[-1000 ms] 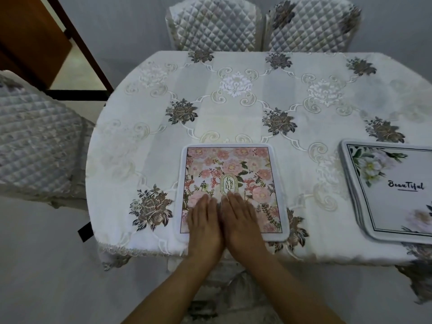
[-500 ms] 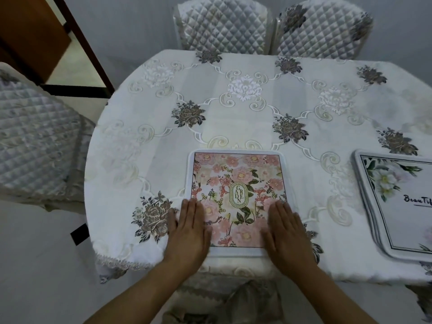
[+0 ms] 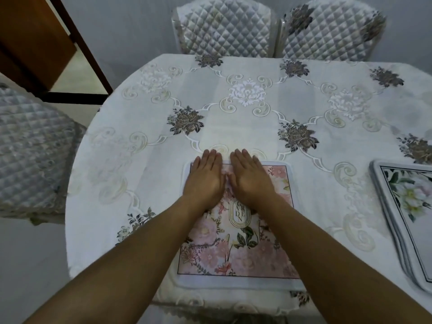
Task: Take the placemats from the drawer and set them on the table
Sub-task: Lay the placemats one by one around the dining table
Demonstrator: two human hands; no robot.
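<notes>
Left grip [image 3: 205, 181] lies flat, fingers straight, clasping nothing, on the far end of the pink flower-printed rectangular placemat [image 3: 236, 253], whose long axis runs away from the person at the near edge of the white embroidered-cloth desk [image 3: 163, 127]. Right grip [image 3: 251, 181] presses just beside it, equally flat. Well off to the right waits the grey-bordered white-blossom placemat pile [image 3: 402, 206], nearer the right grip.

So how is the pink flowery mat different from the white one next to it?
The pink placemat is covered in pink flowers; the white placemat is mostly plain, with white blossoms near one corner. The left hand and right hand lie flat on the pink placemat; nothing touches the white placemat. Both lie flat on the tablecloth and have rounded corners.
</notes>
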